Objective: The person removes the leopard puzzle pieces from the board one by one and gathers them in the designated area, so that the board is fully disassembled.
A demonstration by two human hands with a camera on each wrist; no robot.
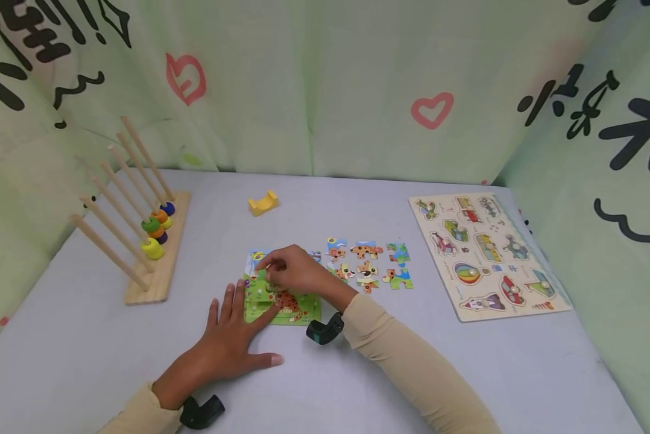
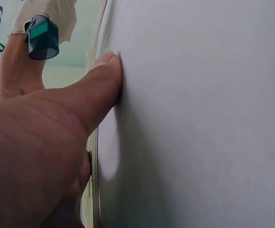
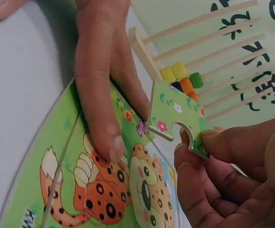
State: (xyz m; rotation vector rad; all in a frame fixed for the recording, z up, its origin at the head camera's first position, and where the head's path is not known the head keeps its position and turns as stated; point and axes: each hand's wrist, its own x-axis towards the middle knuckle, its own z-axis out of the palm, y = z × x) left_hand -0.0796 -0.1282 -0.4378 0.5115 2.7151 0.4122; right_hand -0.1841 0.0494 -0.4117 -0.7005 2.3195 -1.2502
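In the head view my left hand (image 1: 224,346) lies with spread, straight fingers at the left of a small picture puzzle board (image 1: 309,313), its index finger reaching over the board. The right wrist view shows a left fingertip (image 3: 115,147) touching the board beside a spotted leopard picture (image 3: 104,190). My right hand (image 1: 298,271) pinches a green, flowered jigsaw piece (image 3: 175,107) between thumb and fingers, tilted above the board. Right of the board, several loose jigsaw pieces (image 1: 366,250) lie in two rows. The left wrist view shows mostly my left thumb (image 2: 99,80) and the tabletop.
A wooden peg stand (image 1: 167,277) with coloured beads stands at the left. Behind the puzzle lies a yellow curved block (image 1: 263,204). A larger wooden peg puzzle (image 1: 450,295) occupies the right side. A pale green curtain (image 1: 357,138) borders the table's back.
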